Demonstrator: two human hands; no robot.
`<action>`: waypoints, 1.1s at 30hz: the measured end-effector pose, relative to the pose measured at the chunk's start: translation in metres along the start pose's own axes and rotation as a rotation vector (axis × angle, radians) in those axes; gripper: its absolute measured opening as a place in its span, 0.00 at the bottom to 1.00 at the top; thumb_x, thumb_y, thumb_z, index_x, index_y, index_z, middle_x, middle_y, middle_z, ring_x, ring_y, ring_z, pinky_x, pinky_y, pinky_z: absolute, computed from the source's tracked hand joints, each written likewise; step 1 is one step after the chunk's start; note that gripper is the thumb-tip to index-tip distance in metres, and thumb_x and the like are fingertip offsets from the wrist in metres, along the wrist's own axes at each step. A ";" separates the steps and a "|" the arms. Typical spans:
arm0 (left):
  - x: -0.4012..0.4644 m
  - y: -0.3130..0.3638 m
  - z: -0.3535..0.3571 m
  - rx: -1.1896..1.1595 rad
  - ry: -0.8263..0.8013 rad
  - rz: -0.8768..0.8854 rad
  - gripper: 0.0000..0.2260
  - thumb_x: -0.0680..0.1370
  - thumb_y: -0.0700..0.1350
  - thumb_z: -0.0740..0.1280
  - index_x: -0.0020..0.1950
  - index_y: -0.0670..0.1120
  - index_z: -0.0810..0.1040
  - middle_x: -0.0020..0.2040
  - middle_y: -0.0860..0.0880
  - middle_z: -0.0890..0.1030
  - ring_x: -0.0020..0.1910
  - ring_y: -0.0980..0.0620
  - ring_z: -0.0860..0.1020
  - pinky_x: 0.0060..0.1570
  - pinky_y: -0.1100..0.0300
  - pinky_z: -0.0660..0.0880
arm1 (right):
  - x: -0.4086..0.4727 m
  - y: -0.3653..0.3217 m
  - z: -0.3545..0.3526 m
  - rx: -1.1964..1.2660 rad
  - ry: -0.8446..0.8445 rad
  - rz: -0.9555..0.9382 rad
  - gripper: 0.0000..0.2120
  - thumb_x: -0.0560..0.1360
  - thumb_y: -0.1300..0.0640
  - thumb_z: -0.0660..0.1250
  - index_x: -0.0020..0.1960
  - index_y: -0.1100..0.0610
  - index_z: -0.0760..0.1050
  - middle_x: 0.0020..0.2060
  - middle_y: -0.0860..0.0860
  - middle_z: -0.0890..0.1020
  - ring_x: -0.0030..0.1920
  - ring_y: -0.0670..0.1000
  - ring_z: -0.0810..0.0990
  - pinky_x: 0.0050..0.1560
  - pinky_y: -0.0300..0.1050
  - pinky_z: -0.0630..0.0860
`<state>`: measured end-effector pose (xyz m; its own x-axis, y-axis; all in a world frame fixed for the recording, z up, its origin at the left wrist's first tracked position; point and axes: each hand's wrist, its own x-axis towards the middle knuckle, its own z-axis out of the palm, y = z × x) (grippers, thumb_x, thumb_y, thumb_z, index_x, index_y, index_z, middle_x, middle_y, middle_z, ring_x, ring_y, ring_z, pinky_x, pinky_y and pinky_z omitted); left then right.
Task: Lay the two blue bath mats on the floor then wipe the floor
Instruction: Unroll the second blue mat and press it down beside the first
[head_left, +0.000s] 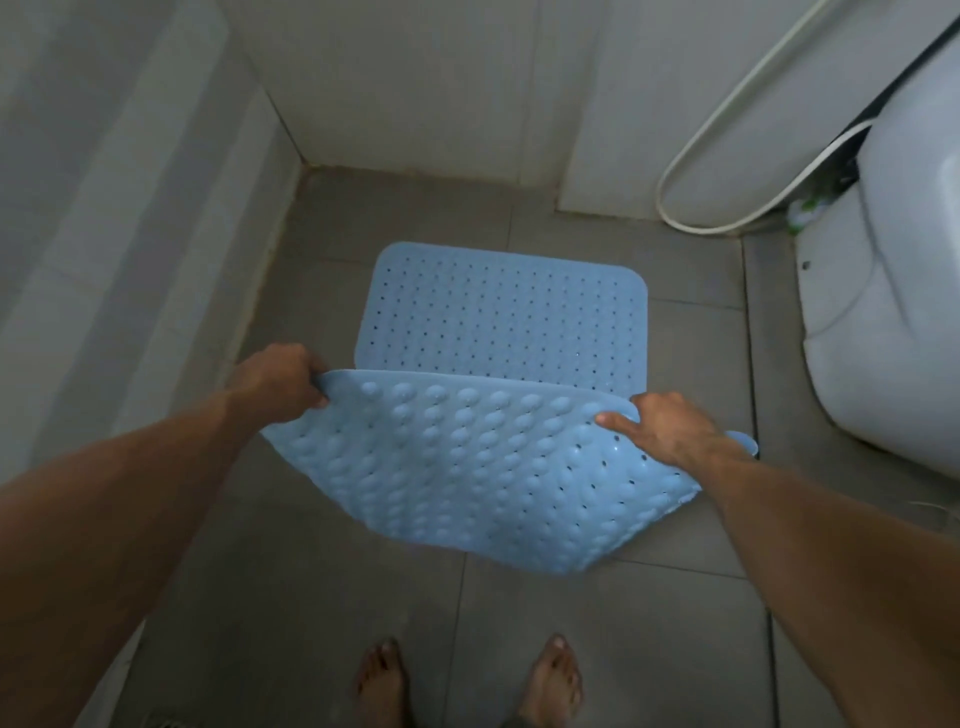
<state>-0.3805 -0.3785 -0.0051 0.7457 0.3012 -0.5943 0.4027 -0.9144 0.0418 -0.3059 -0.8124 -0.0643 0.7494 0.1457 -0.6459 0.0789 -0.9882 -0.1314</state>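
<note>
One blue bath mat (506, 306) with rows of small holes lies flat on the grey tiled floor (322, 587) near the far wall. A second blue mat (467, 467) hangs in the air in front of it, suction cups facing up toward me. My left hand (283, 382) grips its top left corner and my right hand (662, 428) grips its top right corner. The held mat sags below my hands and hides the near edge of the flat mat.
A white toilet (883, 322) stands at the right, with a white hose (727, 171) looping along the wall behind it. White tiled walls close in the left and far sides. My two bare feet (467, 680) stand on the tiles at the bottom.
</note>
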 end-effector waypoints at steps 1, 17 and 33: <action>0.009 0.002 0.012 0.025 -0.025 -0.002 0.16 0.70 0.48 0.76 0.56 0.48 0.84 0.52 0.44 0.84 0.52 0.44 0.81 0.53 0.53 0.76 | 0.009 0.005 0.011 -0.007 -0.022 -0.010 0.32 0.72 0.25 0.56 0.48 0.54 0.75 0.42 0.52 0.79 0.43 0.55 0.79 0.47 0.52 0.76; 0.288 0.015 0.255 0.436 0.311 0.210 0.08 0.75 0.39 0.64 0.52 0.46 0.78 0.48 0.44 0.81 0.50 0.44 0.79 0.63 0.49 0.66 | 0.280 0.043 0.173 -0.450 0.276 0.003 0.34 0.71 0.22 0.49 0.49 0.50 0.76 0.45 0.53 0.80 0.46 0.55 0.78 0.46 0.49 0.70; 0.320 0.004 0.406 -0.006 0.444 0.423 0.31 0.73 0.69 0.33 0.76 0.63 0.36 0.78 0.59 0.34 0.77 0.52 0.35 0.72 0.37 0.32 | 0.289 0.042 0.338 0.077 0.500 0.243 0.35 0.74 0.25 0.35 0.77 0.34 0.34 0.80 0.45 0.36 0.79 0.58 0.34 0.73 0.71 0.32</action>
<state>-0.3564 -0.3953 -0.5213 0.9910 -0.0023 -0.1336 0.0255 -0.9782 0.2062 -0.3087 -0.7960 -0.5106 0.9619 -0.1446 -0.2320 -0.1692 -0.9815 -0.0896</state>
